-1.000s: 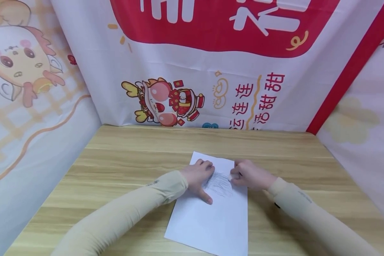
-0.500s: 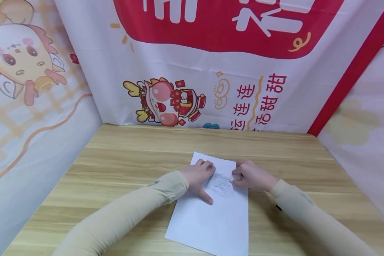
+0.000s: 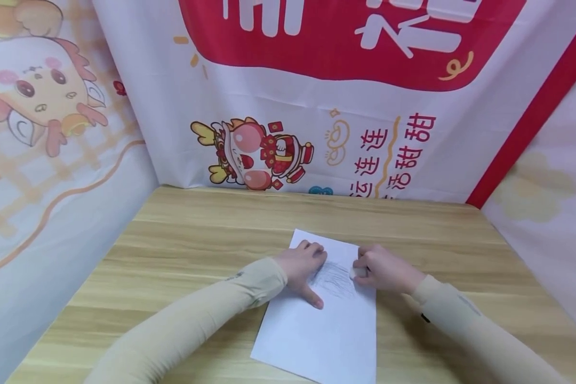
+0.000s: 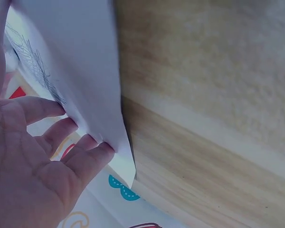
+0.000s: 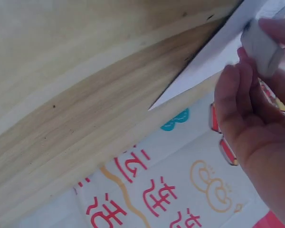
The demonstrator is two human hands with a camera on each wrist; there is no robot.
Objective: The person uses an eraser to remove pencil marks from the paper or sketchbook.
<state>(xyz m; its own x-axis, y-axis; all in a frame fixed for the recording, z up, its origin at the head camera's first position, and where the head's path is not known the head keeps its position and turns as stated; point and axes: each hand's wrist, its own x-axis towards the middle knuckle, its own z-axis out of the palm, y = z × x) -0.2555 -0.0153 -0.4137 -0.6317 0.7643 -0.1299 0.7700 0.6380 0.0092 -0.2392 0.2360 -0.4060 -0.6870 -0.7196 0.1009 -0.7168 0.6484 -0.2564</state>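
Note:
A white sheet of paper [image 3: 317,330] lies on the wooden table with grey pencil scribbles [image 3: 335,280] across its upper part. My left hand [image 3: 301,269] rests on the sheet, thumb spread toward the near side, and covers the left end of the scribbles. In the left wrist view its fingertips [image 4: 104,151] press on the paper. My right hand [image 3: 386,269] pinches a white eraser [image 5: 262,47] between thumb and fingers at the right border of the scribbles. A dark smudge marks the end of the eraser that faces the paper.
The wooden table [image 3: 197,229] extends around the sheet on both sides. A white and red printed cloth [image 3: 269,90] hangs along its back edge. More printed cloth [image 3: 53,186] stands at the left, and a pale one [image 3: 547,224] at the right.
The head view has shifted slightly, so everything sits a little farther right in it. My right hand and the eraser have moved slightly toward the near side. My left hand stays on the paper.

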